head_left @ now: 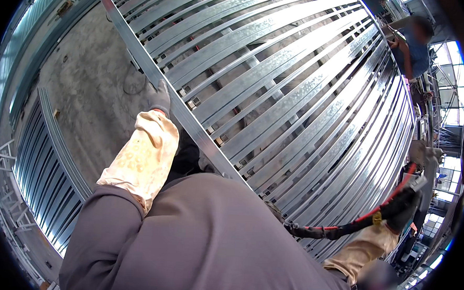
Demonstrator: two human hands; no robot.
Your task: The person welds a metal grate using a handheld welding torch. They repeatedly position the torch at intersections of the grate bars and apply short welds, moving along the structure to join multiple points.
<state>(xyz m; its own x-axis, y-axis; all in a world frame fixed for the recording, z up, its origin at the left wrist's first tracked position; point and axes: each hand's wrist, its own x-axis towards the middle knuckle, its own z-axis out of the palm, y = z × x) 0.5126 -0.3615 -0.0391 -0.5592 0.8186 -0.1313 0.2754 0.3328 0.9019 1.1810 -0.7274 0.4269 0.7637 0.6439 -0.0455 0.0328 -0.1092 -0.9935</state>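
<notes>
My left hand (160, 98), in a grey glove, rests on the outer rail (191, 129) of a large galvanized steel frame. Its thumb and forefinger are apart, with a finger stretched along the rail. Far to the right, my raised right hand (402, 216) wears a dark glove and is closed around a black cabled tool (412, 187). A thick black cable (337, 232) with a red line along it hangs from there toward my body. Most of the right fingers are hidden behind it, and the tool's exact kind is unclear.
Many parallel steel slats (278, 68) fill the frame over a concrete floor (83, 79). Another slatted panel (44, 172) lies at the left. Beyond the frame's far right edge stands a co-worker (418, 52) in a blue shirt. A blurred round shape (377, 281) appears at lower right.
</notes>
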